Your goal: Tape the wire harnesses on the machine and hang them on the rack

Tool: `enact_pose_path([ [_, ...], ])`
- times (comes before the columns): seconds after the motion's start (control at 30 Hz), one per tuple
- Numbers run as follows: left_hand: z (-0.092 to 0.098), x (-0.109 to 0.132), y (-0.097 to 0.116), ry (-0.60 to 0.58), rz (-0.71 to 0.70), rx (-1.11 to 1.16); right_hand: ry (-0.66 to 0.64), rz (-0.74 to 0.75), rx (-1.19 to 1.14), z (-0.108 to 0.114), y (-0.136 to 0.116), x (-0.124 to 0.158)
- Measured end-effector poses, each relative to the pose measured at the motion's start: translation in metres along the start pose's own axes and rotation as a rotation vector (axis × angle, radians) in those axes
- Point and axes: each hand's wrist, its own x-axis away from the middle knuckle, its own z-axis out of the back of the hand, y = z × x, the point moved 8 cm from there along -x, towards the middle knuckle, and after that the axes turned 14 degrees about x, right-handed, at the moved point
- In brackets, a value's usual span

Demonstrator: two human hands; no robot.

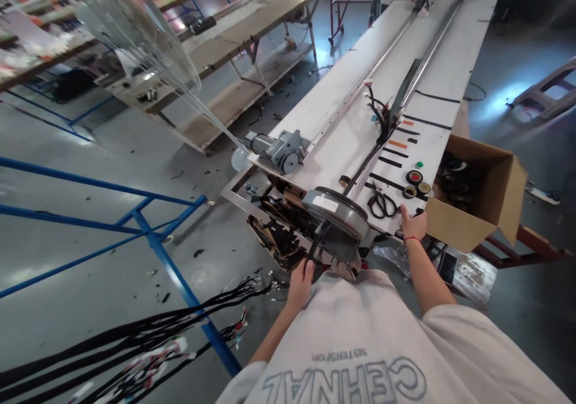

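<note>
My left hand [302,279] is closed around the lower end of a dark, rod-like length [316,243], below a grey round wheel [335,211] at the bench's near end. Past the wheel, a black-wrapped wire harness [366,158] runs up the white bench to a branching bundle of wires; I cannot tell whether it joins the piece in my hand. My right hand [414,224] is at the bench's right corner, fingers bent by a small black piece; what it grips is unclear. Black-handled scissors [382,205] and several tape rolls [414,177] lie close to it.
Black and orange tape strips [398,144] line the right side of the white bench [333,122]. A grey motor [281,150] sits at its left corner. An open cardboard box [479,212] stands right. Blue metal frame [153,239] and hanging harnesses [135,326] are left, near a fan [148,32].
</note>
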Motion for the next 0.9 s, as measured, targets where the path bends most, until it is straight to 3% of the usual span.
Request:
enact_pose_path([
  [0.23, -0.015, -0.021, 0.009, -0.051, -0.007, 0.024, -0.005, 0.031, 0.013, 0.009, -0.005, 0.004],
  [0.33, -0.023, -0.028, 0.009, -0.122, -0.008, 0.061, 0.202, 0.24, 0.083, 0.038, -0.042, 0.017],
  [0.4, -0.028, -0.032, 0.008, -0.155, -0.002, 0.113, 0.236, 0.455, 0.057, 0.049, -0.084, 0.035],
  [0.47, -0.029, -0.036, 0.006, -0.139, 0.004, 0.176, 0.03, 0.683, -0.032, 0.043, -0.138, 0.061],
  [0.57, -0.024, -0.042, 0.006, -0.106, -0.012, 0.233, -0.422, 0.961, -0.047, 0.017, -0.221, 0.118],
  [0.63, -0.023, -0.044, 0.004, -0.151, -0.011, 0.26, -0.581, 1.079, 0.058, 0.003, -0.268, 0.154],
  [0.7, -0.026, -0.044, -0.003, -0.234, 0.021, 0.308, -0.649, 1.137, 0.151, -0.007, -0.303, 0.18],
  [0.8, -0.036, -0.035, -0.019, -0.403, 0.079, 0.35, -0.658, 1.153, 0.171, -0.011, -0.317, 0.194],
  [0.9, -0.035, -0.024, -0.033, -0.403, 0.068, 0.33, -0.534, 1.1, 0.104, -0.003, -0.275, 0.164],
])
